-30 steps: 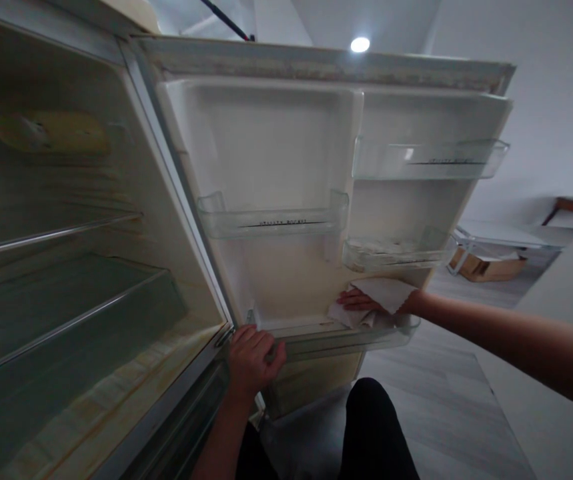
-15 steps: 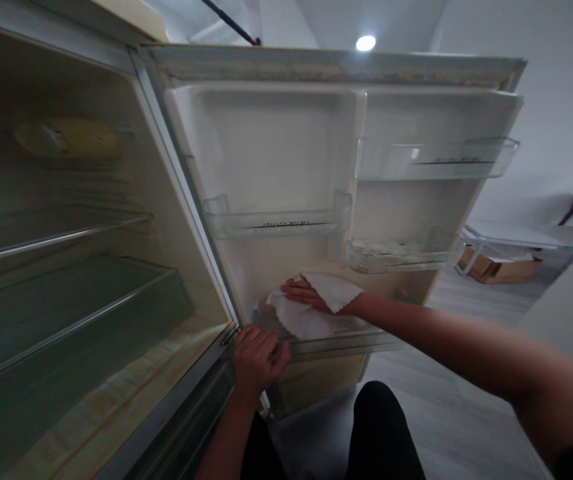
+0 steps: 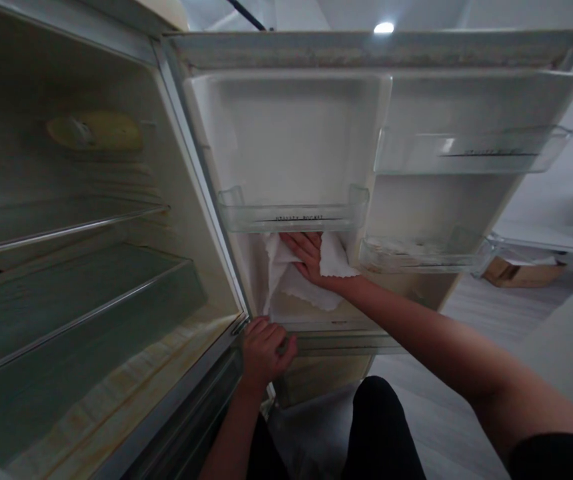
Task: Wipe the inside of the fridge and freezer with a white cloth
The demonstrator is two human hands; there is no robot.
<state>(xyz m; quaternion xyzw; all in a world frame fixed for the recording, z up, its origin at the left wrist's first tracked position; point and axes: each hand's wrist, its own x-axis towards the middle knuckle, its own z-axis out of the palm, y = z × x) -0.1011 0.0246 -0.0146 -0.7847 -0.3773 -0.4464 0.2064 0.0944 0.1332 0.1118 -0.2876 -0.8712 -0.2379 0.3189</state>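
My right hand (image 3: 309, 257) presses a white scalloped-edge cloth (image 3: 311, 290) against the inner panel of the open fridge door (image 3: 291, 140), just beneath the clear "utility pocket" bin (image 3: 293, 217). Its fingers lie fairly straight, their tips partly behind that bin, and one flap of cloth lies over the back of the hand. My left hand (image 3: 266, 350) is curled over the hinge-side end of the low clear door bin (image 3: 346, 345), its thumb standing apart. Part of the left fingers' hold is hidden.
At left is the fridge interior, with glass shelves (image 3: 76, 230), a stained bottom edge (image 3: 166, 360) and a yellowish lamp cover (image 3: 96, 130). More clear bins (image 3: 471, 153) hang on the door's right half. A cardboard box (image 3: 523, 272) sits on the floor under a white table. My knees are below.
My right hand and the cloth have moved up the door panel from the low bin to just under the utility pocket. The left hand keeps its place; the view has shifted slightly.
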